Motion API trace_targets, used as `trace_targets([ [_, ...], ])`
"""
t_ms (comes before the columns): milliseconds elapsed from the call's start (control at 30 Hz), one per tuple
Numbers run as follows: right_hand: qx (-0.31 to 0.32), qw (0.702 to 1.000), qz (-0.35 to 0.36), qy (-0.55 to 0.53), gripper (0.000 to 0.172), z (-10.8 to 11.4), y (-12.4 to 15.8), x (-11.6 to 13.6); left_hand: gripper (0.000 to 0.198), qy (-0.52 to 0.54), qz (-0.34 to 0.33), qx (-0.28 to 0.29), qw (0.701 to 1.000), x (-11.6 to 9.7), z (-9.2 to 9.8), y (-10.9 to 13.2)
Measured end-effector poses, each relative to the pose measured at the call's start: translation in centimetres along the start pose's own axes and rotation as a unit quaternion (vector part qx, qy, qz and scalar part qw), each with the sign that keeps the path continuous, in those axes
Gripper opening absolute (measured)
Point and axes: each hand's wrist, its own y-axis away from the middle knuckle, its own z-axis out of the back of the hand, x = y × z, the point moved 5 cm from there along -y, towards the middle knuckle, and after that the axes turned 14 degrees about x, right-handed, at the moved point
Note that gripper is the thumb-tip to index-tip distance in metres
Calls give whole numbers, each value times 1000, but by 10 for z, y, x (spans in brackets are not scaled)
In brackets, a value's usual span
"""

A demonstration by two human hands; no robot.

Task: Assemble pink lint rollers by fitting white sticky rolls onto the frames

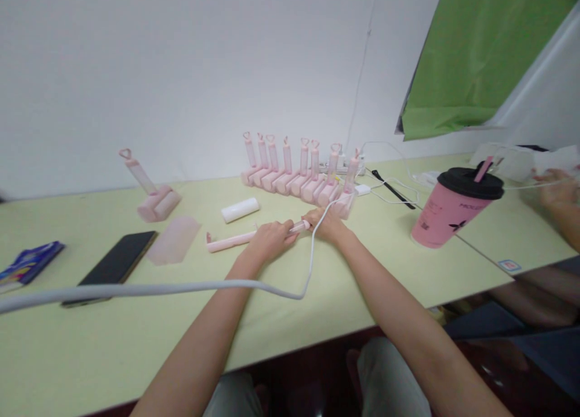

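A pink lint roller handle (pixel 231 242) with a clear tube section lies low over the table, running left to right between my hands. My left hand (pixel 270 240) is wrapped round its middle. At the right end, my right hand (pixel 327 225) has its fingers closed by the pink tip. Left of my hands is a white roll (pixel 240 210) on its side. Behind them, several pink lint rollers (pixel 286 181) stand in a row, clear handles up with heart-shaped loops. Another lint roller (pixel 154 202) stands apart at the left, near a translucent pink sheet (pixel 174 240).
A white cable (pixel 181 288) crosses the foreground and passes by my right hand. On the left lie a phone (pixel 120 257) and a blue packet (pixel 29 265). A pink cup (pixel 453 211) with a black lid stands right. Another person's hand (pixel 559 187) shows at far right.
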Motion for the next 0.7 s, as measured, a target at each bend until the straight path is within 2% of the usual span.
trace_targets([
  [400, 52, 998, 32, -6, 26, -5, -3, 16, 29, -13, -36, 38, 999, 2, -5, -1],
  [700, 97, 995, -3, 1, 28, -4, -1, 22, 24, -30, -41, 48, 998, -5, -4, 2],
])
